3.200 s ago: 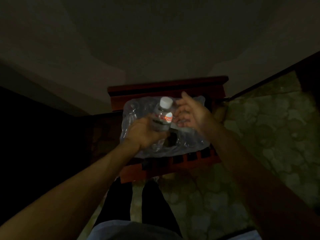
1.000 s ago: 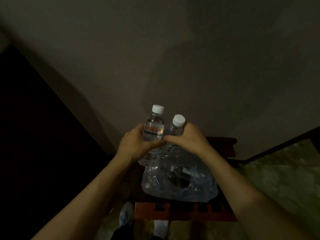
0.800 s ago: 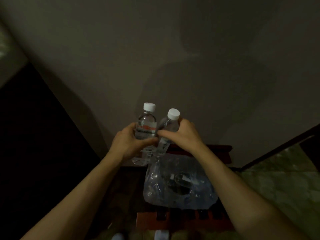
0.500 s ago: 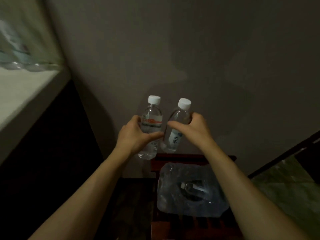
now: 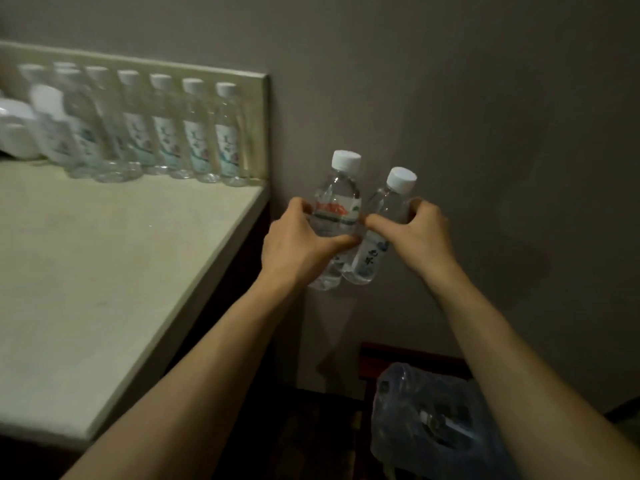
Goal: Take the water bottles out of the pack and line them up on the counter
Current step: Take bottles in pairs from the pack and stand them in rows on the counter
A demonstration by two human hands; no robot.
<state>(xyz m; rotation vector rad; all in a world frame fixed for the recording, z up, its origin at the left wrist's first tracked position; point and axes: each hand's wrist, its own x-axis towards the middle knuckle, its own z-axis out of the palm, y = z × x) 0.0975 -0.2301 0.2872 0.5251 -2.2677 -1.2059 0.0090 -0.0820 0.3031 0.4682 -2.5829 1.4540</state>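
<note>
Along the counter (image 5: 104,258) backsplash, a bottle row (image 5: 166,133) stands upright.

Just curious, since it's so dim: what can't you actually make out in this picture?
- Row of bottles on the counter: its left end is blurred and cut by the frame's left edge, so no count.
- Plastic pack: dark and crumpled; how many bottles remain inside is unclear.
- Bottle in the left hand: label print too blurred to read.
</note>
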